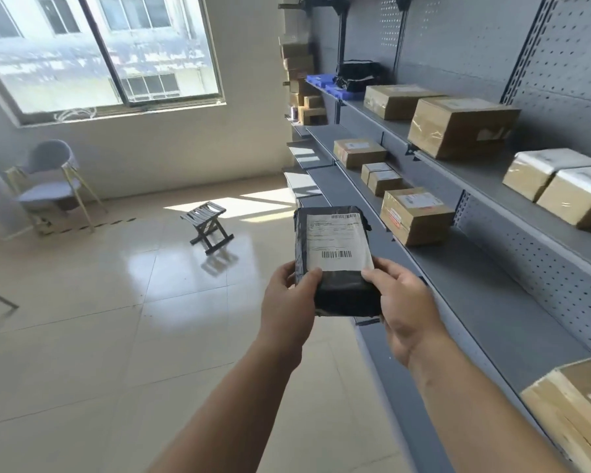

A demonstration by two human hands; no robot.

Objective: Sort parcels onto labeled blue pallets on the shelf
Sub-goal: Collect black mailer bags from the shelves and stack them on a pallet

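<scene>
As you stand on the tiled floor (116, 302) beside the grey shelf (492, 302), your left hand (287, 295) and right hand (406, 302) grip the parcel (335, 240), its length pointing away from you.

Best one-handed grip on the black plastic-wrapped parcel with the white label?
Probably grip the black plastic-wrapped parcel across its long sides at mid-length, from the right: it is flat and narrow, and left hand and right hand hold only its near end.

Both hands hold a black parcel (335, 264), label up, just left of the grey shelf (492, 291): left hand (289, 295) and right hand (408, 308) at its near corners. Cardboard boxes (461, 126) stand on the shelf; blue pallets (328, 84) lie at its far end.
</scene>
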